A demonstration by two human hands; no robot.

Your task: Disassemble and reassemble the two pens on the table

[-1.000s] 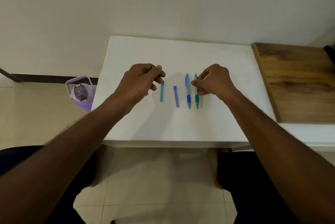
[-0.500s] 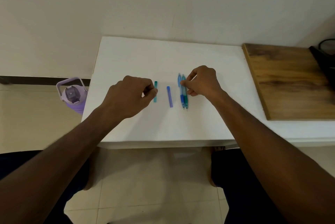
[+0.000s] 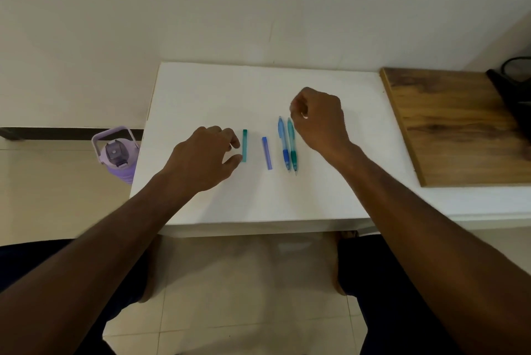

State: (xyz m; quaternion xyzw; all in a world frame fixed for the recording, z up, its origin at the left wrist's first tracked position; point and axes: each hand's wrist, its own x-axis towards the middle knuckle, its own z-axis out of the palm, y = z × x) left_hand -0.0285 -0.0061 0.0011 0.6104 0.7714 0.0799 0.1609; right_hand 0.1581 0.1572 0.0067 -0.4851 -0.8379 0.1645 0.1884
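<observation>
Pens (image 3: 288,144) feel light, slick, thin plastic — I'd pinch the rubbery grips; my hands (image 3: 205,158) are apart, loosely curled, holding nothing.

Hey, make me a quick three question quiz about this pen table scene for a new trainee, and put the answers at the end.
1. True or false: the blue pen body and green pen body lie side by side.
2. Which cap lies nearest the left hand: A the teal cap, B the blue cap?
3. What stands on the floor left of the white table?

Key: 1 true. 2 A. 3 a purple water bottle.
</observation>
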